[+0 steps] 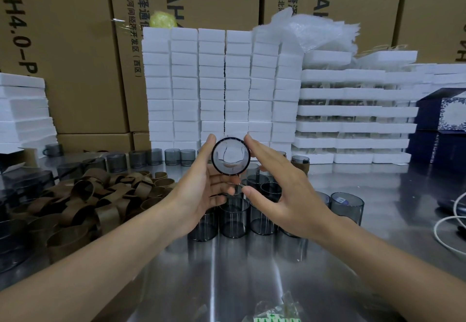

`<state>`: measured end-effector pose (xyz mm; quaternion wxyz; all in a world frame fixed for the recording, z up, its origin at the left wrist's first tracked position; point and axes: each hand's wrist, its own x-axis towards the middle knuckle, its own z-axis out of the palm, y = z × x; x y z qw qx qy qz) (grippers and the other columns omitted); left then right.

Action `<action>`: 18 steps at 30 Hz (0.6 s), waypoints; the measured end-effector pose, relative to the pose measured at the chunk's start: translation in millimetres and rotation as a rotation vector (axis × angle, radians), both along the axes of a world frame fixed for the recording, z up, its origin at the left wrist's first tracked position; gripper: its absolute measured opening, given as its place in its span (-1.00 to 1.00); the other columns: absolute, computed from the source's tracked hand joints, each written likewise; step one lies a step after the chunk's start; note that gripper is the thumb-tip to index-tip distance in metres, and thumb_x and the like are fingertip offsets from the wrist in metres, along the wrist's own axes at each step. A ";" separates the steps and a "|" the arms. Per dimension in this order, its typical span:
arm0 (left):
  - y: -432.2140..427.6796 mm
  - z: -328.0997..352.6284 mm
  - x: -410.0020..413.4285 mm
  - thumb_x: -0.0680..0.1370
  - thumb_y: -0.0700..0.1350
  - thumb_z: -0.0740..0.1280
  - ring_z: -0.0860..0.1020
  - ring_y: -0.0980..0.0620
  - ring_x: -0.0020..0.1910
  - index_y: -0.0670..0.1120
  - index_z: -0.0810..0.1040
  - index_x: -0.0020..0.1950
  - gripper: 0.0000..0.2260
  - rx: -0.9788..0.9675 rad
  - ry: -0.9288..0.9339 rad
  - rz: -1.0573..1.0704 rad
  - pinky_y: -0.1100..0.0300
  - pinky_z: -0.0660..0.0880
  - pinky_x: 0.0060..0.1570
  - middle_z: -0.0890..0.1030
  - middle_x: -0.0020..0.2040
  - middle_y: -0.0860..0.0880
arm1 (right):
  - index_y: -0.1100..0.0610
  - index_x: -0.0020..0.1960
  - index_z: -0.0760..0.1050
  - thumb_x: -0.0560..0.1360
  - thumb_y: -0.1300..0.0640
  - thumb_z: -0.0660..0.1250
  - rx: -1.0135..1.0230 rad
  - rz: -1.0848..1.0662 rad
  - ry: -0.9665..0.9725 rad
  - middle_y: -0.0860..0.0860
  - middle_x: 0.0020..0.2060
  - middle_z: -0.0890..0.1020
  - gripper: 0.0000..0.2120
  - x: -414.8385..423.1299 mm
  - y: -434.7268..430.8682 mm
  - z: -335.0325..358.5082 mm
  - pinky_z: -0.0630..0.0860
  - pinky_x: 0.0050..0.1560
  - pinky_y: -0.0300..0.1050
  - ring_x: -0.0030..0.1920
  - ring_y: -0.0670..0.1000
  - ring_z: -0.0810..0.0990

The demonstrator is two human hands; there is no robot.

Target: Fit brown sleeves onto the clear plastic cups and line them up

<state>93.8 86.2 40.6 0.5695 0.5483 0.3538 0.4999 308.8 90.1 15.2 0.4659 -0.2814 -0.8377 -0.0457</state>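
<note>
I hold one clear smoky cup (pixel 230 156) raised in front of me, its round end facing the camera. My left hand (pixel 199 190) grips it from the left and below, fingers curled under it. My right hand (pixel 285 190) touches its right side with straight fingers, the thumb low beside the cup. Below my hands a cluster of bare cups (pixel 234 215) stands on the steel table (pixel 227 278). A heap of loose brown sleeves (pixel 100 195) lies to the left. One cup wearing a brown sleeve (pixel 300 164) stands behind my right hand.
A row of bare cups (pixel 151 156) lines the back left. Tall stacks of white foam trays (pixel 222 87) and cardboard boxes (pixel 80 56) wall the rear. Blue boxes (pixel 438 125) and a white cable (pixel 451 220) sit right. A lone cup (pixel 346 205) stands right; a plastic wrapper (pixel 277 314) lies at the front.
</note>
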 end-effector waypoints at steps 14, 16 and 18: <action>-6.6 1.8 0.1 0.48 0.47 0.34 0.75 0.01 -0.07 0.00 0.81 0.13 -0.40 0.040 -0.120 0.050 0.12 0.59 -0.07 0.78 0.12 -0.07 | -0.14 0.75 0.11 0.67 -0.06 0.41 -0.070 0.028 -0.022 -0.28 0.66 0.30 -0.24 0.2 0.9 -0.5 0.40 0.59 -0.03 0.66 -0.17 0.27; -10.3 4.4 -0.2 0.58 0.35 0.38 0.76 -0.10 0.12 -0.02 0.75 0.27 -0.49 0.068 -0.177 -0.015 0.11 0.64 -0.04 0.75 0.23 -0.12 | -0.19 0.71 0.20 0.66 -0.05 0.43 -0.079 0.038 -0.006 -0.30 0.61 0.37 -0.30 0.5 -0.2 0.4 0.46 0.54 -0.01 0.62 -0.17 0.34; -13.7 5.4 0.7 0.58 0.24 0.46 0.74 -0.16 0.20 -0.06 0.75 0.25 -0.57 0.088 -0.215 -0.064 0.11 0.67 0.00 0.74 0.21 -0.16 | -0.21 0.68 0.27 0.65 -0.01 0.44 -0.039 0.043 -0.029 -0.31 0.60 0.38 -0.34 -0.6 -2.3 1.1 0.43 0.57 0.00 0.61 -0.16 0.36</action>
